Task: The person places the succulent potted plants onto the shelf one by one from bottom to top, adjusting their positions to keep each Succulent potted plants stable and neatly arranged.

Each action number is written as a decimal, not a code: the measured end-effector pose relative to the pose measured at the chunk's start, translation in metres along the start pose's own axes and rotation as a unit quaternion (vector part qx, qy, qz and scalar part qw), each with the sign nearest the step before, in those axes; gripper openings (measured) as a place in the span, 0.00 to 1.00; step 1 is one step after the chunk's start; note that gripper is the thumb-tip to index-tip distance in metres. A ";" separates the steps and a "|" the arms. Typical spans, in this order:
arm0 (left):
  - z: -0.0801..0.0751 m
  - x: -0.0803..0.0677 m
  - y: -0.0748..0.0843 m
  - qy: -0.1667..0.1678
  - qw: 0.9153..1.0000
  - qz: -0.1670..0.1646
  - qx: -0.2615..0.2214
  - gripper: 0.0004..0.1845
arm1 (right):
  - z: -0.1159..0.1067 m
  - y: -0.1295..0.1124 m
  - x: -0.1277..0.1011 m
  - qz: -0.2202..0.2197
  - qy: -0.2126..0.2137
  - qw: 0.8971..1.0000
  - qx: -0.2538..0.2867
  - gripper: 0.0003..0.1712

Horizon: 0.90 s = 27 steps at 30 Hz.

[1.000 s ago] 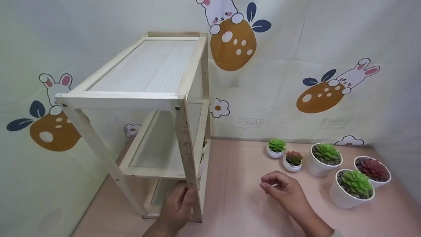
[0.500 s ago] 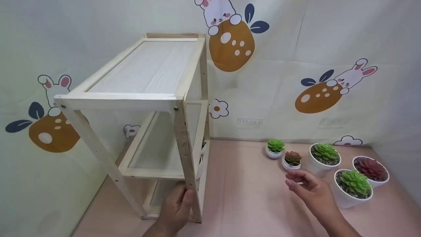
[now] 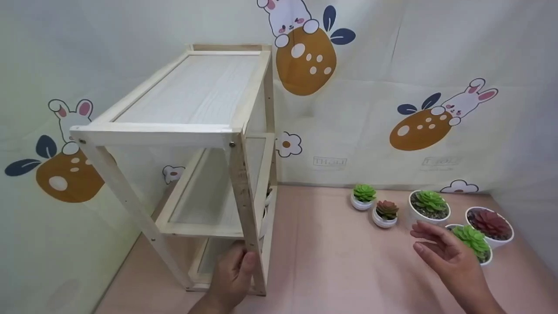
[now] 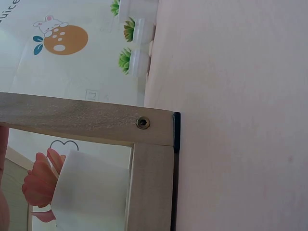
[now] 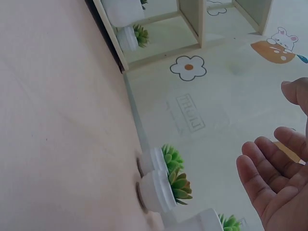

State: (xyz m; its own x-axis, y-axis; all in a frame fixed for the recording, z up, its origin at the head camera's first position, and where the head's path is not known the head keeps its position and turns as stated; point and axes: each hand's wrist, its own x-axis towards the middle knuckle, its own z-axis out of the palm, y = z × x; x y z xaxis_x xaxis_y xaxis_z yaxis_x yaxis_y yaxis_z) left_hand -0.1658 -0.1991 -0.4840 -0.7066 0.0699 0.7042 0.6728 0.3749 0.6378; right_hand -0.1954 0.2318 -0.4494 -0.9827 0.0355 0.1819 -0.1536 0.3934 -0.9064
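Observation:
A three-tier wooden shelf [image 3: 181, 134] stands at the left of the head view. My left hand [image 3: 231, 271] grips its near right leg [image 3: 245, 200] below the middle tier. Fingers loosely bent and thumb apart, my right hand [image 3: 451, 257] hovers with nothing in it and overlaps a potted green succulent [image 3: 473, 240] in the head view. Behind that plant is a dark red succulent [image 3: 490, 223]; a second large green one [image 3: 429, 204] stands farther back. Two small pots sit to their left, one with a reddish succulent [image 3: 386, 211], one green [image 3: 364, 194].
In the left wrist view a white pot [image 4: 94, 185] with a pink plant shows through the shelf frame. Small potted plants [image 5: 127, 38] stand on the lowest tier in the right wrist view. Pink cloth [image 3: 314, 261] covers the table; a printed curtain [image 3: 357, 117] hangs behind.
My right hand has moved right, past the small reddish succulent toward the large pots, and its fingers have spread apart. My left hand has stayed on the shelf leg.

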 end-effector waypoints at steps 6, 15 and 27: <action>0.000 -0.001 -0.001 0.002 1.000 0.006 0.004 0.09 | -0.018 0.007 -0.003 -0.044 0.013 0.998 0.045 0.32; 0.001 -0.001 -0.002 0.002 1.000 0.019 0.001 0.10 | -0.042 0.015 -0.010 -0.106 0.059 0.984 0.128 0.36; 0.000 -0.002 -0.005 0.003 0.999 0.032 -0.001 0.08 | -0.053 0.032 -0.011 -0.015 0.249 0.968 0.004 0.36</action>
State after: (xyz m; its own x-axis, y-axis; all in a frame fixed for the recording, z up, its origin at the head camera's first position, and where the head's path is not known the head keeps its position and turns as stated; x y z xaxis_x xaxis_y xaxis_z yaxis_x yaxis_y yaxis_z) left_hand -0.1673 -0.2007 -0.4885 -0.6605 0.0873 0.7458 0.7172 0.3675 0.5921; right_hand -0.1839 0.2929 -0.4605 -0.8060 0.4643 0.3671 -0.1834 0.3937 -0.9007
